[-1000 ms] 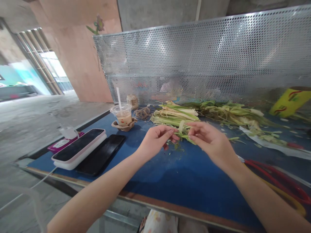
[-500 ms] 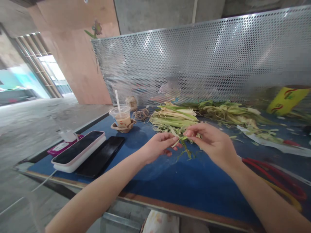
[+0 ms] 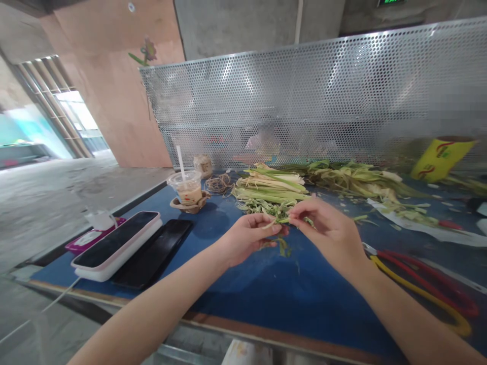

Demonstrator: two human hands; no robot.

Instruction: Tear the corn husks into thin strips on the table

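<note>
Both my hands meet above the blue table, pinching a small bunch of thin green leaf strips. My left hand has its fingers curled closed on one end of the strips. My right hand pinches the other end with thumb and fingers. A few loose strips hang below the hands toward the table. Just behind lies a neat pile of green and pale stalks.
Two phones lie at the left beside a pink box. An iced drink cup with a straw and rubber bands sit further back. Leaf trimmings, red and yellow-handled pliers, a yellow bag and a perforated metal screen are around.
My hands have dropped slightly and drawn closer over the strips, which have been turned and pinched tighter. The camera has tilted, so the table objects sit a little lower and to the left.
</note>
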